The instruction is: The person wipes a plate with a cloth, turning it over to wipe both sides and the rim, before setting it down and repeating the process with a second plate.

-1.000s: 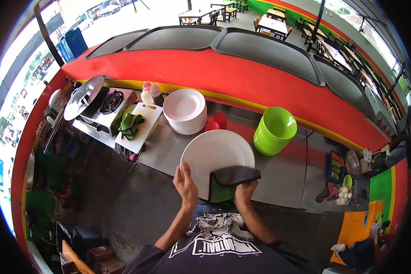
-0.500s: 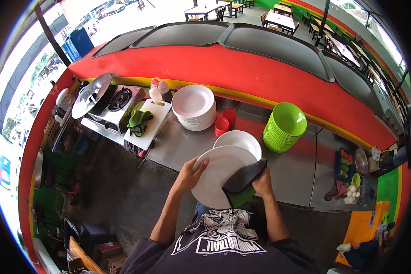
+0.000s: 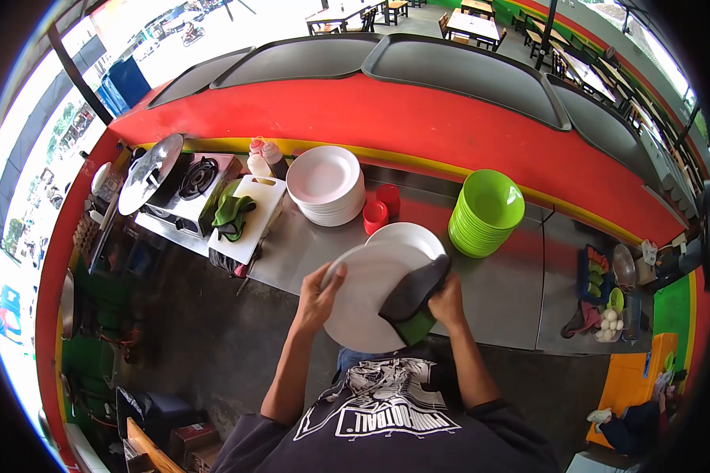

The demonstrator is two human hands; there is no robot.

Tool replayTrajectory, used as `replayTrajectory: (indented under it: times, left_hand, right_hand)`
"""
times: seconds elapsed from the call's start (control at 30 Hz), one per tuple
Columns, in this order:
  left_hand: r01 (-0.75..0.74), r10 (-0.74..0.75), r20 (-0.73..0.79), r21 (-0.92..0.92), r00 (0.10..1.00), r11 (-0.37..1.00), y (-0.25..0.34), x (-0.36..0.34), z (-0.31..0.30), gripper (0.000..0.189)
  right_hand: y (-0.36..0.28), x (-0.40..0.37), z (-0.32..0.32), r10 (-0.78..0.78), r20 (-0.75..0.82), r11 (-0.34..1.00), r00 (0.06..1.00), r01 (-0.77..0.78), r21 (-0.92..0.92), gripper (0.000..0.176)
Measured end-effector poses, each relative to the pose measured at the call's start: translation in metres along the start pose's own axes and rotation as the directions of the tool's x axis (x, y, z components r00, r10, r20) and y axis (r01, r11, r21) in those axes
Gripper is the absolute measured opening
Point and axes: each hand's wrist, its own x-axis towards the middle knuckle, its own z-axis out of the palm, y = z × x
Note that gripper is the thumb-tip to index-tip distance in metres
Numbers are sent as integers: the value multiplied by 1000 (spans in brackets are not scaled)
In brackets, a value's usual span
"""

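Observation:
A white plate is held up in front of my chest, tilted towards me. My left hand grips its left edge, thumb on the upper face and fingers behind. On the right side, my right hand clasps a dark grey and green cloth pressed against the plate; the fingers behind are partly hidden. Just beyond the held plate, another white plate or bowl shows on the counter, partly covered from view. Two red cups stand behind it.
The steel counter carries a stack of white plates and a stack of green bowls. Leftward are a cutting board with a green cloth and a gas stove. Eggs sit far right. A red ledge runs behind.
The view has shifted slightly. The plate has risen a little in the frame, with both hands and the cloth still on it.

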Motion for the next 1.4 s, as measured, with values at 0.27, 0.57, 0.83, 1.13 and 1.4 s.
replayTrajectory:
  times: [0.27,0.57,0.83,1.13,1.4]
  left_hand:
    - [-209,-112,-550,-487,828,848,-43,-1,75,44]
    - [-174,-71,-443,-488,894,855,-56,8,78,39]
    - [154,-214,-80,-459,974,875,-33,26,21,44]
    - [285,-151,285,-519,947,806,14,22,27,58]
    - [-462,461,-31,-10,887,887,-33,22,44,71]
  right_hand:
    - [29,-43,75,425,-283,785,860,-194,588,22]
    - [22,-35,48,316,-170,874,933,-216,435,36]
    - [58,-38,15,108,-245,919,963,-3,395,34]
    - [67,-25,-7,159,-339,824,927,65,563,42]
    - [91,17,-7,275,-392,768,878,45,639,52]
